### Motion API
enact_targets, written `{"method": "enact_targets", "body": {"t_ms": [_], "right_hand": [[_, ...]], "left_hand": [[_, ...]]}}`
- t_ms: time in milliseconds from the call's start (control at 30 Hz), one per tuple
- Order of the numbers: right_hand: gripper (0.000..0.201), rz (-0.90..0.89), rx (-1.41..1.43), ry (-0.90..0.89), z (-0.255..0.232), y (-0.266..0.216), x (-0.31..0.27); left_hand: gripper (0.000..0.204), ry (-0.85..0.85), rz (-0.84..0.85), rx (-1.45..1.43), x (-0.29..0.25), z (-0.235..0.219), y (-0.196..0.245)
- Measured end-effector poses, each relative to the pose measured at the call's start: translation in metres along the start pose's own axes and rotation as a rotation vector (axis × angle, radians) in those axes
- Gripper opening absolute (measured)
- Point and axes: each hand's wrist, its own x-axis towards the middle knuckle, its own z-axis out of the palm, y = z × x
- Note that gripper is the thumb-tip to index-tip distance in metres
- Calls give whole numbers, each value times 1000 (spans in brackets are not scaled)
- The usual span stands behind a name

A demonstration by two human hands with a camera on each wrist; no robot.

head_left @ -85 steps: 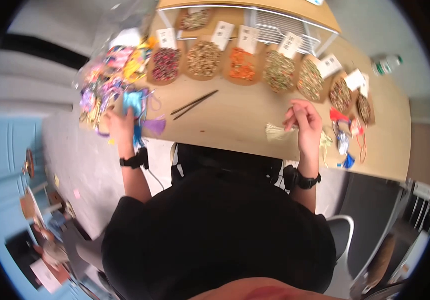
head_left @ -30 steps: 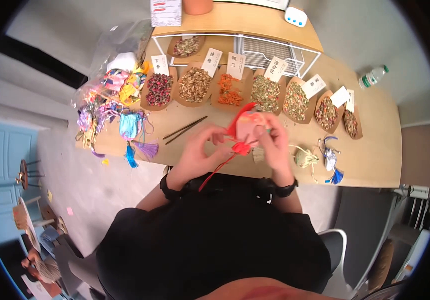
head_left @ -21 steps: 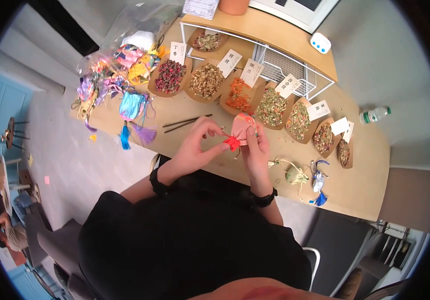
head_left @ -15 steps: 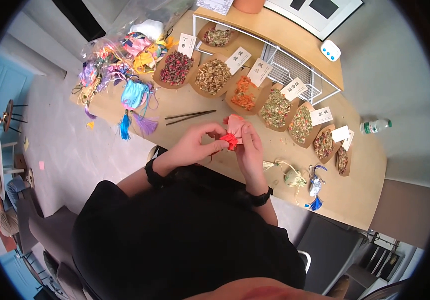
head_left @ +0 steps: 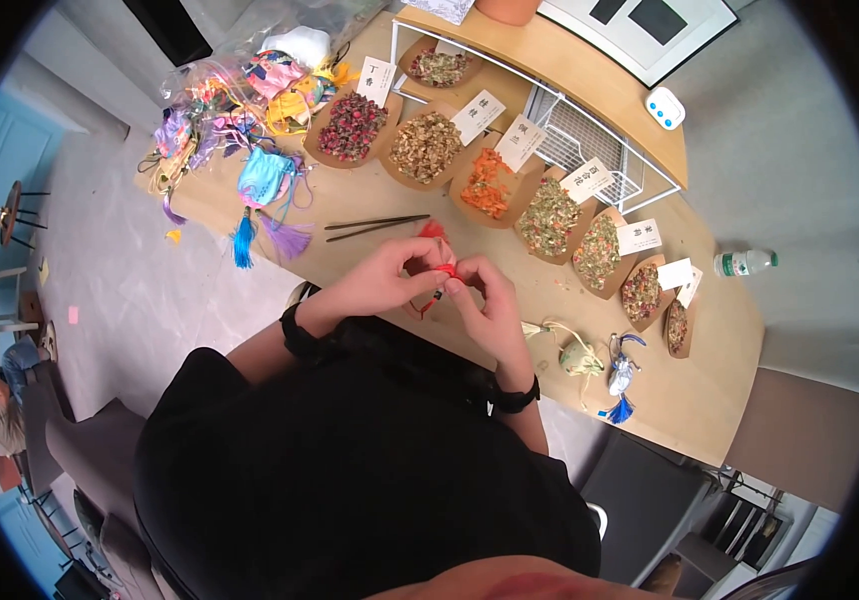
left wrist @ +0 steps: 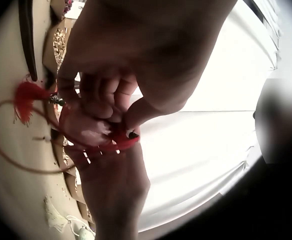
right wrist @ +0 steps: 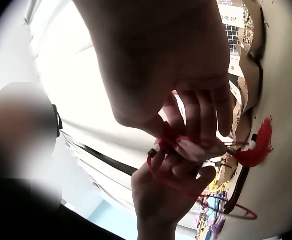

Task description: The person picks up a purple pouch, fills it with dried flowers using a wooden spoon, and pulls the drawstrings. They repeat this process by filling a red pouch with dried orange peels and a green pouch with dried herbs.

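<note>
In the head view my left hand [head_left: 380,280] and right hand [head_left: 490,310] meet over the table's front edge. Both pinch a small pink-and-red drawstring sachet at its gathered red neck [head_left: 447,269]. Fingers hide most of its body; a pale part of the sachet [left wrist: 88,131] shows in the left wrist view. Its red tassel [head_left: 432,229] points away from me. From the neck a red cord [right wrist: 171,186] hangs in a long loop, with a dark bead [right wrist: 152,152] near the fingers. Two thin dark sticks [head_left: 378,227] lie just beyond my left hand.
Several paper trays of dried herbs with label cards stand in an arc, including one of orange petals [head_left: 487,185]. A blue sachet [head_left: 266,177] and a colourful pile [head_left: 280,90] lie left. Right are a green sachet [head_left: 580,358], a blue-and-white one [head_left: 622,376] and a bottle [head_left: 747,263].
My left hand came from the pile at the left to join the right. Both took hold of the red sachet, which has since turned, tassel away from me. The head view has rotated.
</note>
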Motion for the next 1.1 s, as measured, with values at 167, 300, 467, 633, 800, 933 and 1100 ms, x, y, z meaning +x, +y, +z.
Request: {"method": "enact_targets", "body": {"t_ms": [167,300,467,633,800,933,1100], "right_hand": [[7,61,-31,-111,-13,-13,-6],[7,36,-148,91,-15,-3,-8],[5,23,-141,192,-7,-6,-9],[7,19,-166,66,-7,-13,-4],[13,99,-271,-87,1,-11,3],[14,137,-211,-148,3,-30,5],[19,322,-464,10,-8,-21,6]], "left_hand": [[13,-86,34,-72,-2,-2,-4],[18,-47,-61,141,-7,-10,-2],[18,24,-60,355,-9,-13,11],[18,12,-44,415,-5,-7,14],[16,19,-74,296,-2,0,8],[25,54,14,333,1,-4,4],[28,79,-46,491,-2,-16,17]]}}
